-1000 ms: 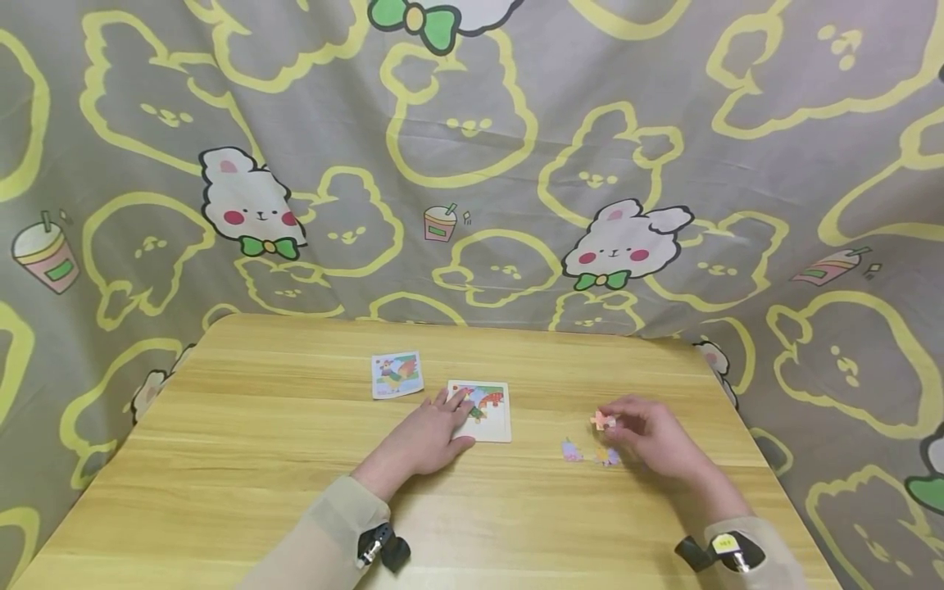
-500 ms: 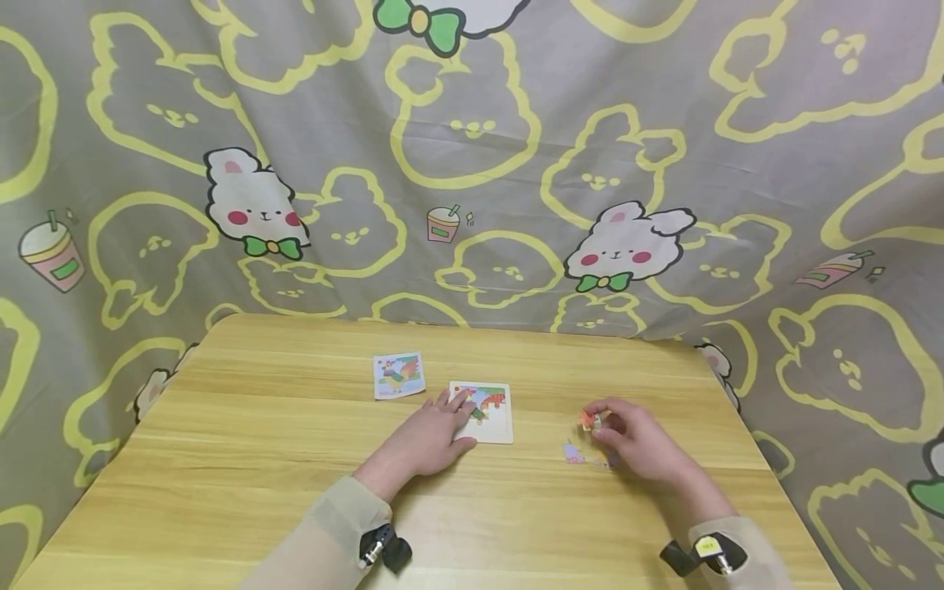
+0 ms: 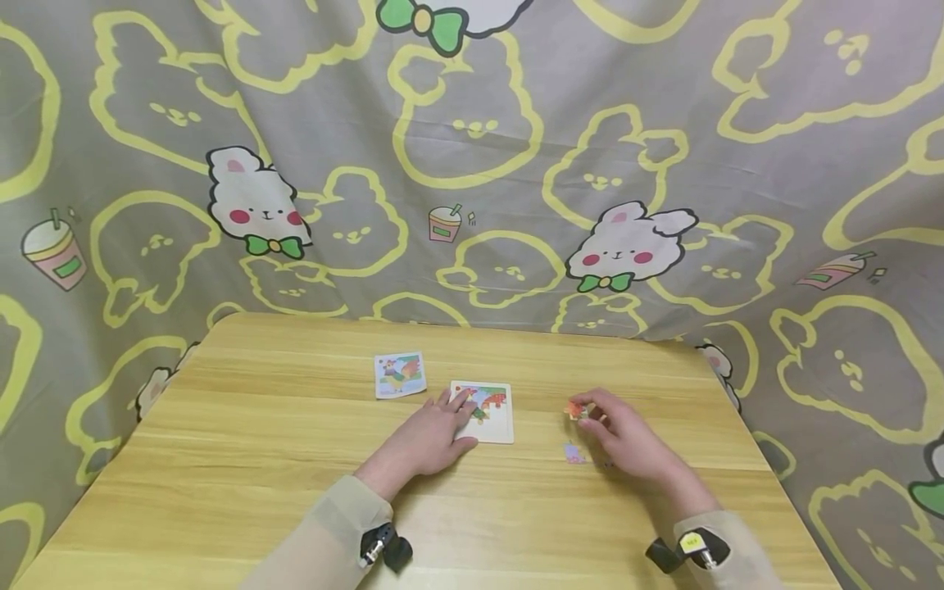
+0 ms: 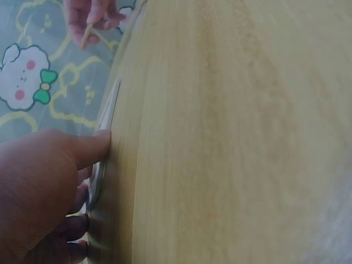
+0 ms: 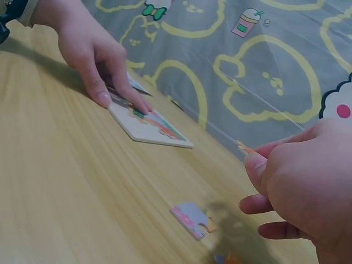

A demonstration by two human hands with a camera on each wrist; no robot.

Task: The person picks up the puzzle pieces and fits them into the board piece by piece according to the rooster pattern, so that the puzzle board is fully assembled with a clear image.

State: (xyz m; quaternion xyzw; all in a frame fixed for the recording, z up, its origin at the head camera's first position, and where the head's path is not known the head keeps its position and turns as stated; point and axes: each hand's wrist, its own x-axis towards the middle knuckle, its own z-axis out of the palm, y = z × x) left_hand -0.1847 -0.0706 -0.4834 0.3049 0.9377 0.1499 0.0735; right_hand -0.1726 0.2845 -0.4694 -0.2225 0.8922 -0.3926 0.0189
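Wood-grain table (image 3: 516, 500); grey cloth (image 3: 472, 164) behind, yellow animal outlines.

The head view is evenly and softly lit, with a pale sheen reflected by the wooden tabletop (image 3: 472, 508) on the near side of the puzzle board (image 3: 497, 428). In the dimmer, cooler right wrist view, a soft-edged shadow is cast to the right of the puzzle board, beneath the right hand (image 5: 302, 179). In the left wrist view, the wood grain is softened by blur.

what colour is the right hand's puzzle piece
The piece looks mostly orange-red, clearest in the head view.
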